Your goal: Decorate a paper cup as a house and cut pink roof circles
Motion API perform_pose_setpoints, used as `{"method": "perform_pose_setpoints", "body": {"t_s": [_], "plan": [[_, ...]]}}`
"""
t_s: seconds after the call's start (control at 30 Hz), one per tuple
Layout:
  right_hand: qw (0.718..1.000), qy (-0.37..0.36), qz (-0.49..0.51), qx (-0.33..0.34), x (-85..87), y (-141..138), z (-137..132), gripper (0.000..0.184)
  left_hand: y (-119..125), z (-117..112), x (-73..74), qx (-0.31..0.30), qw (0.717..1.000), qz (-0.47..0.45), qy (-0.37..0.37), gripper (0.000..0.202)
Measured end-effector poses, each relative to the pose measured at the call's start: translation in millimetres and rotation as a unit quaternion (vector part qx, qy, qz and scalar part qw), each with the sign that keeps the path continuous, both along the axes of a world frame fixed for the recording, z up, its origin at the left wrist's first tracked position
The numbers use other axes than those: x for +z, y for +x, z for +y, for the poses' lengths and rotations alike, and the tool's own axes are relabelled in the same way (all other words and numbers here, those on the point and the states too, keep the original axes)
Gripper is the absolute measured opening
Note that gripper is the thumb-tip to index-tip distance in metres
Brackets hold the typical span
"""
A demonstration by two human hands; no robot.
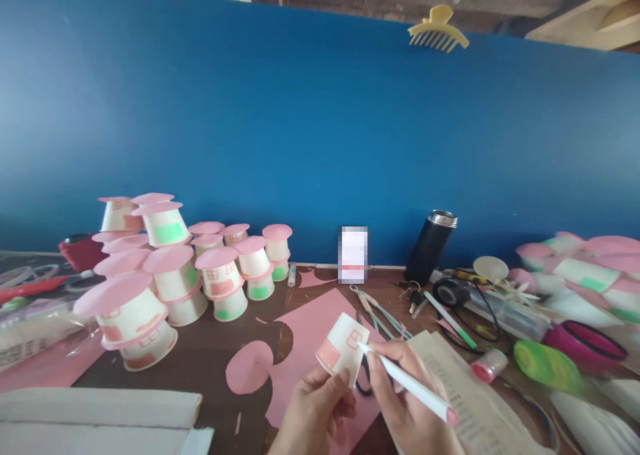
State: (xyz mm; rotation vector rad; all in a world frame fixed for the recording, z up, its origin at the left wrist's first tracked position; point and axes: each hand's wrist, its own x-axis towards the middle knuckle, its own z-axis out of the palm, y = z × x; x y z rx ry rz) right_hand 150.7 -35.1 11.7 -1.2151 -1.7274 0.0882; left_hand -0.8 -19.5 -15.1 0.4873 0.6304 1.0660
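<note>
My left hand (313, 412) grips a small white paper cup (344, 348), held upside down, with a pink door and a pink window stuck on it. My right hand (405, 402) pinches a white pen with a pink end (410, 385). Its tip touches the cup at the pink window. Both hands hover over a pink paper sheet (310, 335) with round holes cut out of it. A loose pink paper circle (249, 368) lies just left of my hands.
Stacks of finished cup houses with pink round roofs (170, 275) fill the left. Scissors (373, 305), keys, a black flask (430, 247), tape and a printed sheet (465, 388) sit centre and right. More cups (585, 268) lie far right. A blue board (320, 142) backs the table.
</note>
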Motion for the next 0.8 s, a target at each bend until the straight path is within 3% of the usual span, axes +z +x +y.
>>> {"method": "perform_pose_setpoints", "body": {"t_s": [0.8], "plan": [[1.000,0.006,-0.020,0.009,-0.1,-2.6,-1.7,0.008,1.0,0.8,-1.0,-0.002,1.000,0.010,0.005,0.040]]}}
